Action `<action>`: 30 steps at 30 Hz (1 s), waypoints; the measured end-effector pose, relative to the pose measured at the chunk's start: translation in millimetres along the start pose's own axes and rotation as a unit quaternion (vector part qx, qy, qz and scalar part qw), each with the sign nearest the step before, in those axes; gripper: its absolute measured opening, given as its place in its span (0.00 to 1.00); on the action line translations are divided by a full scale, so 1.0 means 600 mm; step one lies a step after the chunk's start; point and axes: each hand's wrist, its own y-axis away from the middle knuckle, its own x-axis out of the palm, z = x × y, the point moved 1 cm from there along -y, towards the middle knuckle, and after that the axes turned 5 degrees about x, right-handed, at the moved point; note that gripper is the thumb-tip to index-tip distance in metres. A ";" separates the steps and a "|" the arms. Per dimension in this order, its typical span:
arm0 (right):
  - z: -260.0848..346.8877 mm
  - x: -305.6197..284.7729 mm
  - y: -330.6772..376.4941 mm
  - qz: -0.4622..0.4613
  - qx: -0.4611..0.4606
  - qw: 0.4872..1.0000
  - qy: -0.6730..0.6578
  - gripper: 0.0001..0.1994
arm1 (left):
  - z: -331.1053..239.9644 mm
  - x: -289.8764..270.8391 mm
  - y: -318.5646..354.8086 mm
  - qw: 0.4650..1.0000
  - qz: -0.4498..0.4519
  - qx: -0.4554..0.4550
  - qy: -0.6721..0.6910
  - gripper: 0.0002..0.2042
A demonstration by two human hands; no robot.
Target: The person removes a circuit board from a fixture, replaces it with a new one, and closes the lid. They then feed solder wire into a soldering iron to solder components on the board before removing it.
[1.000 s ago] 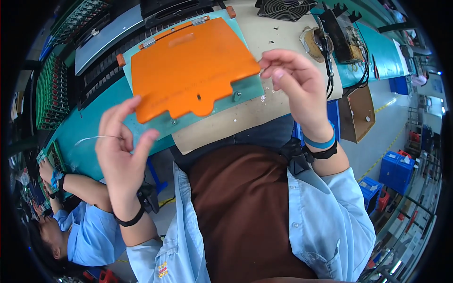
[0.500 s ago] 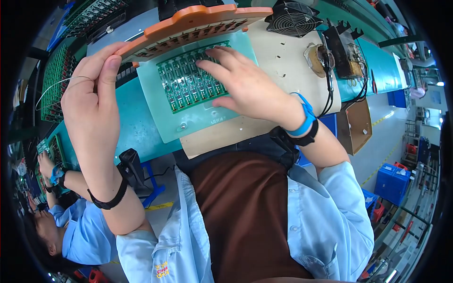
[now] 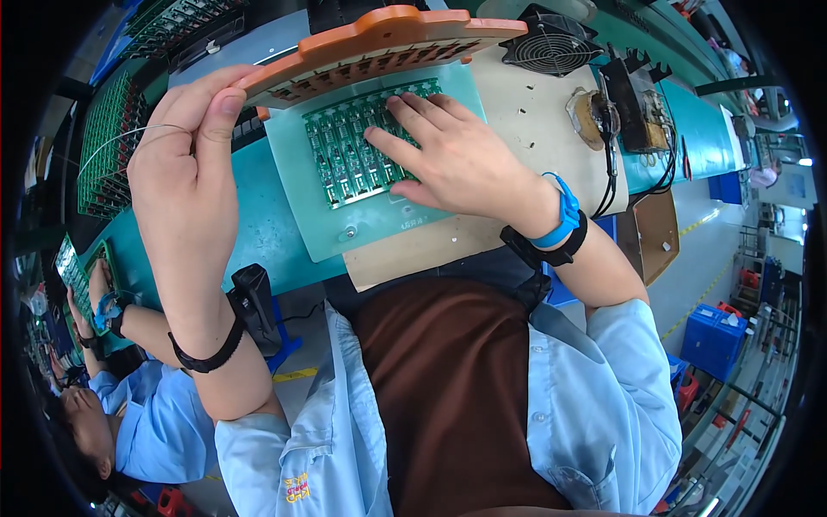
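Observation:
My left hand (image 3: 191,159) pinches the left end of an orange fixture lid (image 3: 379,45), which is tilted up and has a row of slots along its underside. Below it, a green circuit board panel (image 3: 349,155) packed with small parts lies on a pale green base plate (image 3: 323,237). My right hand (image 3: 457,155) rests over the panel's right part, fingers spread, fingertips on or just above the boards. That hand hides part of the panel. A blue strap (image 3: 564,211) circles my right wrist.
A black fan (image 3: 551,43) and a soldering stand (image 3: 590,116) with cables stand to the right on brown paper (image 3: 517,164). Racked green boards (image 3: 112,151) stand at left. A co-worker (image 3: 155,414) handles a board at lower left. A cardboard box (image 3: 652,237) sits right.
The whole scene has shifted slightly right in view. My right hand's fingers have moved slightly on the panel; my left hand keeps its hold on the lid. The co-worker's board has been raised.

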 end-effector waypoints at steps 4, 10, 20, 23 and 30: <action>-0.002 -0.028 0.002 -0.035 -0.008 0.999 -0.023 0.30 | -0.006 -0.006 0.003 1.000 0.014 -0.022 -0.001 0.11; -0.019 -0.043 0.018 -0.142 -0.001 0.987 -0.075 0.20 | -0.011 -0.007 0.005 0.999 0.019 -0.025 0.006 0.10; -0.004 -0.060 0.038 -0.227 -0.029 0.973 0.009 0.16 | -0.025 -0.009 0.013 0.997 0.034 -0.072 0.014 0.09; -0.003 -0.088 0.067 -0.222 -0.036 0.973 -0.051 0.15 | -0.028 -0.014 0.019 0.997 0.058 -0.046 0.005 0.09; 0.005 -0.172 0.174 -0.166 -0.032 0.954 -0.246 0.10 | -0.044 -0.012 0.085 0.990 0.105 0.038 -0.086 0.14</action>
